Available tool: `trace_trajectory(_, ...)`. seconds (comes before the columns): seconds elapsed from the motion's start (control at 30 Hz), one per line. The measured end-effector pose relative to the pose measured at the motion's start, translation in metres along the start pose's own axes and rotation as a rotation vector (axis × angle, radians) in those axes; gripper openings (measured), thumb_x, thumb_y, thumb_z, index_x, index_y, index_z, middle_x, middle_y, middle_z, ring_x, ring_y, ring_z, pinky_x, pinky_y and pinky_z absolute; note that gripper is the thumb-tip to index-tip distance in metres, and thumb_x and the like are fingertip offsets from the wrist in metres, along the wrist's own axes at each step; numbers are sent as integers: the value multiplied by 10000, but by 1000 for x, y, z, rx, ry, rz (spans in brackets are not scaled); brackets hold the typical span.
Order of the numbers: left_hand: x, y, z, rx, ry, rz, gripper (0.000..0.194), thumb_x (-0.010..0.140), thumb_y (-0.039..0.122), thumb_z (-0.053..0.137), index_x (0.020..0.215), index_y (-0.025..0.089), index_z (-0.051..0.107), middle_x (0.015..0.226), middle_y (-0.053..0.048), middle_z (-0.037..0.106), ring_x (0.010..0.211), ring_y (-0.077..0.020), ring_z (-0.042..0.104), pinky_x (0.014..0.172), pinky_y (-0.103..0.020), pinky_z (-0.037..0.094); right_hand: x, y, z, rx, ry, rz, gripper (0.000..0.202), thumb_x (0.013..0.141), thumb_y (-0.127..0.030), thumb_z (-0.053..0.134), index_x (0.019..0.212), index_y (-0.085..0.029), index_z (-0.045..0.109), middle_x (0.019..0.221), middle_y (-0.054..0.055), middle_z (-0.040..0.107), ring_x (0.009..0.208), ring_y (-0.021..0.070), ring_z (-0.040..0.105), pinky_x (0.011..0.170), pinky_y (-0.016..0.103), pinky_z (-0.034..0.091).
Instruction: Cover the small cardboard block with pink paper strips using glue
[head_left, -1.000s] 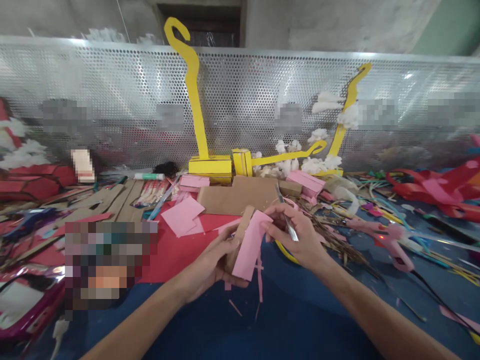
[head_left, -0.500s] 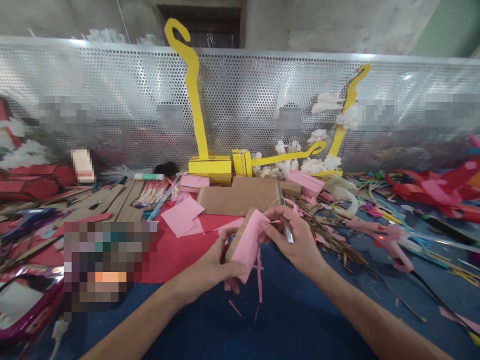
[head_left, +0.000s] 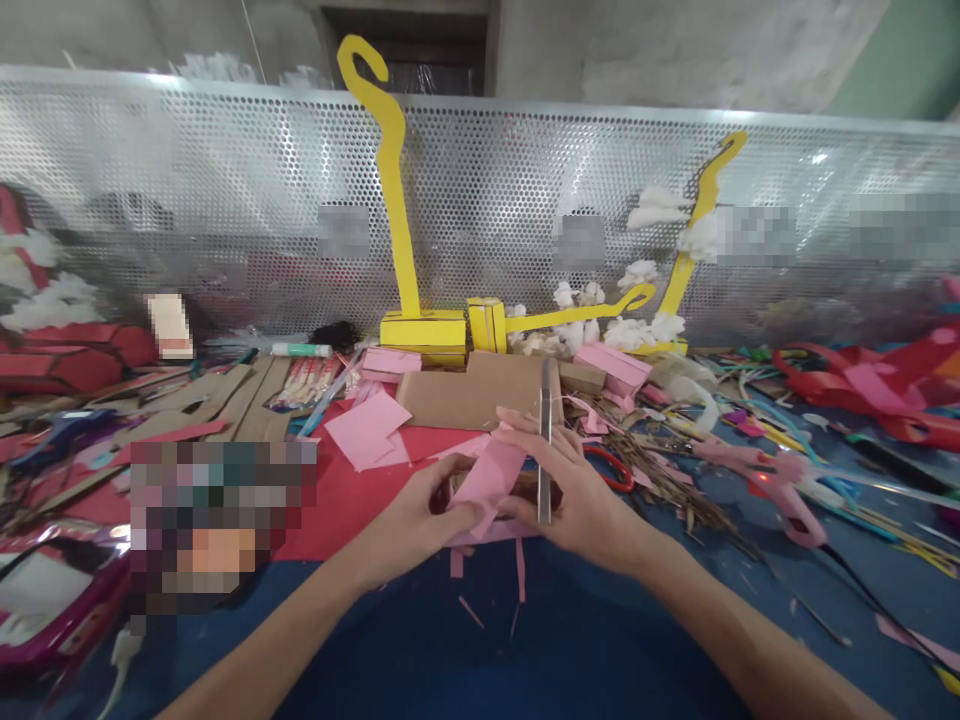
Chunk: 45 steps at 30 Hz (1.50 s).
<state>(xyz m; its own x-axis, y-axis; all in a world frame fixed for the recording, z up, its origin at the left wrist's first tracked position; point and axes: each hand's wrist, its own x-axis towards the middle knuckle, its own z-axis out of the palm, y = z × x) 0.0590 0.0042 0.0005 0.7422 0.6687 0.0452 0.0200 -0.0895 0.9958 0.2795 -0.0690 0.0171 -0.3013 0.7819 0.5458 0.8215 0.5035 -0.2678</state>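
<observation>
My left hand is closed around the left end of a small cardboard box with pink paper on it, thumb lying on the paper. At the box's right side is my right hand, its fingertips pressing the paper's upper edge and its thumb low against the box. A slim silver metal strip, like a craft knife, stands nearly upright between the right fingers. The box's underside and far side are hidden by the hands. Thin pink paper scraps lie just below.
Behind the hands lies a brown cardboard piece, with red paper at left. Scissors with red handles and a pink glue gun lie right. Yellow hook-necked paper figures stand by the perforated metal panel.
The box has been turned in my hands, and the pink paper now slants across it. My right hand has shifted lower, and the metal strip has swung upright. Red scissor handles have come into view.
</observation>
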Motion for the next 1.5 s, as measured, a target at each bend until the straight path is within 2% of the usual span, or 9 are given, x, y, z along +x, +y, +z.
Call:
trace_trajectory(0.2,2,-1,-1,193,3,88,296,897,302,648,1163,173,638,948,-34,646,817,-175,570,712,-282,487,3,-4,-7,0,-115,-47,398,1034,-323,535,1429,-290,490,1459,90,605,1338,258,535,1120,463,288)
trace_trajectory(0.4,0,2,2,256,-23,118,397,886,375,669,1232,182,651,966,-39,692,754,-164,578,676,-270,456,4,-8,-14,3,-137,-78,446,1022,-333,565,1451,-272,460,1508,86,556,1389,257,481,1162,456,204)
trace_trajectory(0.53,1,-4,5,231,31,113,488,839,371,713,1288,201,627,940,-42,706,799,-199,632,721,-306,503,3,-8,-13,-13,-94,-117,294,1033,-281,544,1327,-279,560,1285,78,691,1201,248,595,1074,441,274)
trace_trajectory(0.77,8,-17,0,128,83,105,560,782,307,798,1274,226,543,1036,-43,696,890,-194,663,781,-309,529,1,10,-15,-38,57,116,133,975,-175,582,1068,-255,632,1042,37,738,1002,251,627,956,429,316)
trace_trajectory(0.97,16,-15,-7,-153,290,21,546,684,293,895,1125,197,589,1010,-64,753,840,-205,717,691,-287,565,3,27,-24,9,53,224,62,935,-249,637,875,-233,642,814,-12,718,797,192,636,909,390,367)
trace_trajectory(1.07,17,-13,-9,-394,400,-33,570,667,306,921,1152,190,646,1027,-77,775,855,-215,739,719,-300,595,5,28,-30,144,25,299,146,934,-318,646,830,-215,645,796,-3,682,734,171,594,727,308,413)
trace_trajectory(1.23,16,-9,-9,-675,400,-69,381,803,343,836,1118,158,729,1148,-125,769,1053,-257,725,929,-355,590,5,22,-25,507,84,416,290,905,-431,702,748,-203,616,633,-42,500,558,115,433,527,267,324)
trace_trajectory(1.37,14,-5,-4,-695,342,-36,371,857,369,786,1168,182,705,1219,-122,751,1156,-287,694,1014,-393,554,2,11,-5,943,66,529,326,914,-480,700,792,-203,580,577,-54,543,489,99,493,510,250,388)
trace_trajectory(1.5,11,-2,3,-647,281,-44,448,851,390,792,1232,205,649,1266,-115,730,1172,-292,686,1013,-415,547,1,3,8,1033,-11,538,342,911,-490,709,805,-190,581,583,-25,639,512,115,589,561,257,477)
